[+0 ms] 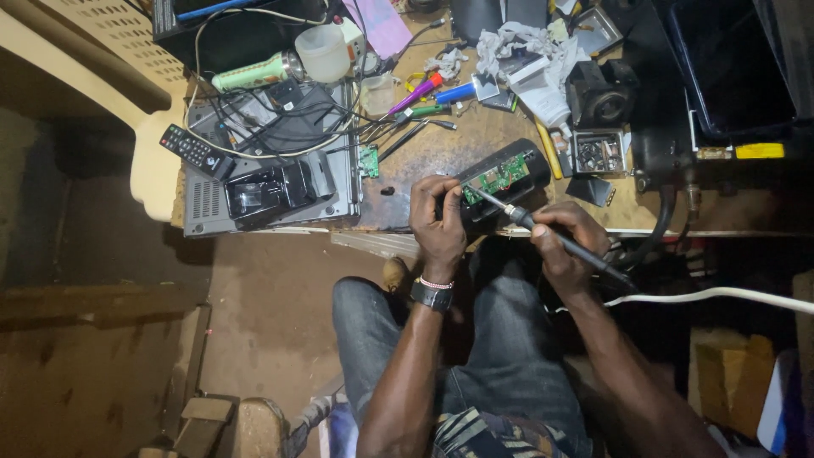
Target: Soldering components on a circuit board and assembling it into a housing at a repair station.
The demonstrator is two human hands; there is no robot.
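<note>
Left hand (438,216) clamps round the black device (500,182) at the bench (424,157) edge, green circuit board (494,177) just beside its fingers. Right hand (566,246) pinches the soldering iron (543,233) pen-style, tip on the board.

This is a repair workshop, with a messy wooden bench (441,157) covered in wires (254,110), tools, a circuit board (496,176) and old machines (271,191).

Soldering iron (555,240) tip touches green circuit board (496,177).
</note>
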